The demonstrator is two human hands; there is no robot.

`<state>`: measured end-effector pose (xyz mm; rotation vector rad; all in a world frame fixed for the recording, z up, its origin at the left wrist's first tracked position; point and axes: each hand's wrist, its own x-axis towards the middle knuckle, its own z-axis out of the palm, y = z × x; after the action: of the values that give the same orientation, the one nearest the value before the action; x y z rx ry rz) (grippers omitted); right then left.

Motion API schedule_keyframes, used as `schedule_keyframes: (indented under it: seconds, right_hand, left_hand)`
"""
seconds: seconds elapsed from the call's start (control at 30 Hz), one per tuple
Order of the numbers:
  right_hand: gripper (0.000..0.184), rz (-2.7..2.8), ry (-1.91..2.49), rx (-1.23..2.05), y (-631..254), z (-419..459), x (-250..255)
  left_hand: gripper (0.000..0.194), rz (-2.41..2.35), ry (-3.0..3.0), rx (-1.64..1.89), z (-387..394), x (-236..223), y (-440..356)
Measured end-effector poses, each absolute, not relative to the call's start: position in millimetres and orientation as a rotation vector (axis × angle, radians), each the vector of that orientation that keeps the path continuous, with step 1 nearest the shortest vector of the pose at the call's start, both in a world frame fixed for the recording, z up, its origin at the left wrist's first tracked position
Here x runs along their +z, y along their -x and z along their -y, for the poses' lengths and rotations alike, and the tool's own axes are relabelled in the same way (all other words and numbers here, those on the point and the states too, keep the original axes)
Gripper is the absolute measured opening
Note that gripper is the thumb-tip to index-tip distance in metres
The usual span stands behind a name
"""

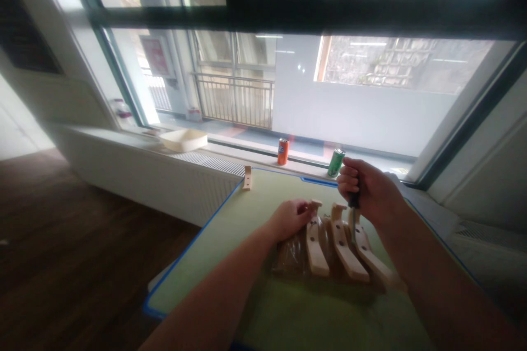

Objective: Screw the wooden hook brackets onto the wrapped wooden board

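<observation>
Your right hand grips a black-handled screwdriver, left hand steadies a curved pale-wood hook, blue-edged green tabletop, dark-framed window.

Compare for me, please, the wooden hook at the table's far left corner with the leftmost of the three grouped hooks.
The corner hook sits apart; the leftmost grouped hook lies in a row of three. No hand is at the corner hook, while the left hand is at the grouped hook's upper end. Both are pale, with dark spots.
</observation>
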<state>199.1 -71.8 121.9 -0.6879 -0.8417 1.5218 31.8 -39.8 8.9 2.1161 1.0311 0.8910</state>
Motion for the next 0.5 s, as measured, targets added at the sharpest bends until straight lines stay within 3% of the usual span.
schedule_keyframes:
  seconds: [0.13,0.27,0.5]
  right_hand:
    - [0.008,0.687,0.443,1.449,-217.4,63.7,120.8]
    - [0.024,0.807,0.366,1.380,-218.5,54.0,115.2]
    - [0.034,1.086,0.508,1.189,-198.6,66.3,118.9]
  left_hand:
    - [0.055,-1.057,-2.118,0.878,40.3,10.0,-31.5]
    - [0.056,-1.004,-2.138,0.855,38.6,10.1,-31.3]
    - [0.055,-1.010,-2.125,0.826,39.3,11.5,-31.3]
